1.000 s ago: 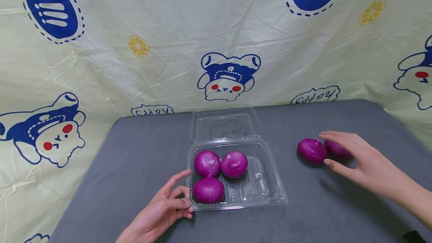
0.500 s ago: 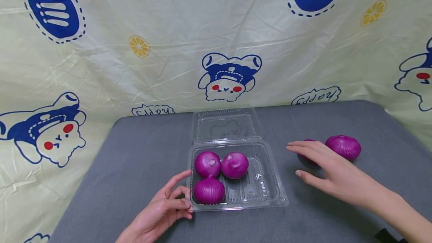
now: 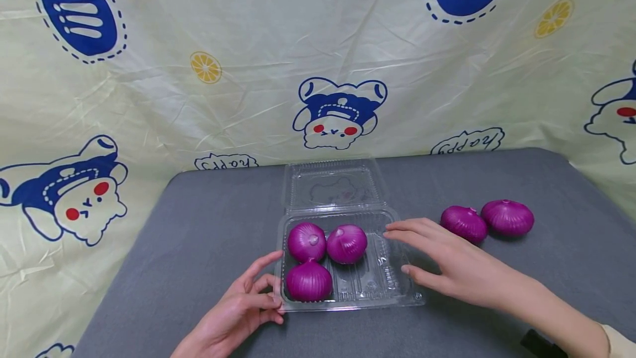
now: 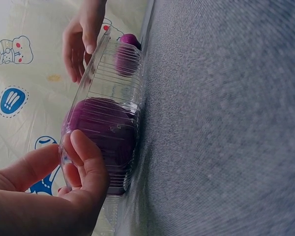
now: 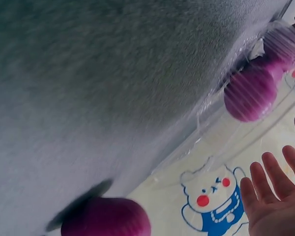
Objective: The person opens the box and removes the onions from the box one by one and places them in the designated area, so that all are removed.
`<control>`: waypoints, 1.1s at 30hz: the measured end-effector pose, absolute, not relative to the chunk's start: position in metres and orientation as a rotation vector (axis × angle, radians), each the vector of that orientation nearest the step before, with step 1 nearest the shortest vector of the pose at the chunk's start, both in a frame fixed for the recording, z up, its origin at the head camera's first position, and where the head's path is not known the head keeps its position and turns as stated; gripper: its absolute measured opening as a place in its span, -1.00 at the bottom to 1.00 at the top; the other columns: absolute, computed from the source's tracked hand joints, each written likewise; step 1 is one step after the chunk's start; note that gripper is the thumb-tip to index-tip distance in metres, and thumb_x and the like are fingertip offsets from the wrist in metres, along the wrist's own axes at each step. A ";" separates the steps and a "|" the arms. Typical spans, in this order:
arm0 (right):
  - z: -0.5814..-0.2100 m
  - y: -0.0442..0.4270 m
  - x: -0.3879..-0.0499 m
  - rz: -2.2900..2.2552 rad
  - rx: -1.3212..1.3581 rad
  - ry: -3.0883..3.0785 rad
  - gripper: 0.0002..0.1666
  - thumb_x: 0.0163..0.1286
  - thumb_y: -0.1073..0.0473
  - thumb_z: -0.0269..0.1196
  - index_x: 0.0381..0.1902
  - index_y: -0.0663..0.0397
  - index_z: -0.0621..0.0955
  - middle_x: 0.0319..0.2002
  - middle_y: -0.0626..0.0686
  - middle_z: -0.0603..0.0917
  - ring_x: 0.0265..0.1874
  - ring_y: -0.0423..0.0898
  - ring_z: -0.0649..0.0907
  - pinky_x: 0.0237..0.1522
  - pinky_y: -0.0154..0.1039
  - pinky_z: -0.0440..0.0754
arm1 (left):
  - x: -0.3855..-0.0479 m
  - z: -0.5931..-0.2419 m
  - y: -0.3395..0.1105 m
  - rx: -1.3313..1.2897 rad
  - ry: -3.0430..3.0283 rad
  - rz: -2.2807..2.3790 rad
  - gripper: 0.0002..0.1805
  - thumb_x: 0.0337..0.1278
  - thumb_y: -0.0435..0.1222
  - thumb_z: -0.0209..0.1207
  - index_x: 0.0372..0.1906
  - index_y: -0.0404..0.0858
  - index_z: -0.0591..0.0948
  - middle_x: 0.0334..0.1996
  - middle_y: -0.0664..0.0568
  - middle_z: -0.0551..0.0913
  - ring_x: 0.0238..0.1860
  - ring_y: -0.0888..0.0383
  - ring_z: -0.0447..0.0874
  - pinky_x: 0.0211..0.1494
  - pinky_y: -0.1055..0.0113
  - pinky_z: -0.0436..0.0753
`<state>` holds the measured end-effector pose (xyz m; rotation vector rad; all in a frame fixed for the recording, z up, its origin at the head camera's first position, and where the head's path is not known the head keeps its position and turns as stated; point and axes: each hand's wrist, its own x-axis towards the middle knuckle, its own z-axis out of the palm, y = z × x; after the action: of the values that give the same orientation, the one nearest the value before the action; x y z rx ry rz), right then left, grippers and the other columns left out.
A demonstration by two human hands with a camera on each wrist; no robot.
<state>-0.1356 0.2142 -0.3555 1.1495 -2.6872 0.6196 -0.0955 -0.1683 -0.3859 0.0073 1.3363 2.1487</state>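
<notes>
A clear plastic clamshell container (image 3: 348, 308) lies on the table, its lid (image 3: 334, 184) folded back flat. Inside, toward the left, sit purple onions: one at the back left (image 3: 306, 242), another beside it (image 3: 347, 244), a third in front (image 3: 309, 282). My left hand (image 3: 238, 305) pinches the container's left rim; the left wrist view shows thumb and fingers on either side of that edge. Over the container's right rim hovers my right hand (image 3: 454, 264), palm down, holding nothing. Its fingers (image 5: 265, 177) are spread in the right wrist view.
Two more purple onions, the nearer one (image 3: 464, 224) and the farther one (image 3: 508, 218), lie together on the grey tablecloth (image 3: 213, 220) right of the container. A printed curtain (image 3: 248, 109) hangs behind the table.
My right hand has moved left, away from the two loose onions to the container's right edge, with nothing in it. The left hand and container have stayed in place.
</notes>
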 end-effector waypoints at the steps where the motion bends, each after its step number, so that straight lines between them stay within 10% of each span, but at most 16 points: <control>1: -0.356 0.212 -0.136 0.631 1.153 -2.699 -0.24 0.20 0.07 0.43 0.35 -0.33 0.43 0.29 -0.24 0.43 0.25 -0.23 0.42 0.07 -0.07 0.59 | -0.096 -0.386 -0.168 0.003 1.334 2.149 -0.12 0.16 -0.57 0.11 0.53 -0.13 0.04 -0.27 -0.01 0.46 -0.29 0.04 0.57 -0.11 0.17 0.60; 33: -0.376 0.164 -0.176 0.696 1.337 -2.837 -0.16 0.28 -0.09 0.36 0.47 -0.33 0.28 0.47 -0.12 0.23 0.40 -0.09 0.28 0.23 0.04 0.44 | -0.097 -0.384 -0.166 -0.093 1.328 2.147 -0.12 0.14 -0.58 0.11 0.53 -0.13 0.06 -0.28 -0.04 0.46 -0.31 0.03 0.58 -0.13 0.17 0.62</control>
<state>-0.1763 0.1639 -0.3760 1.3366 -2.8374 0.6965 -0.0973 -0.1662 -0.3836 -0.0935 1.3278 2.1474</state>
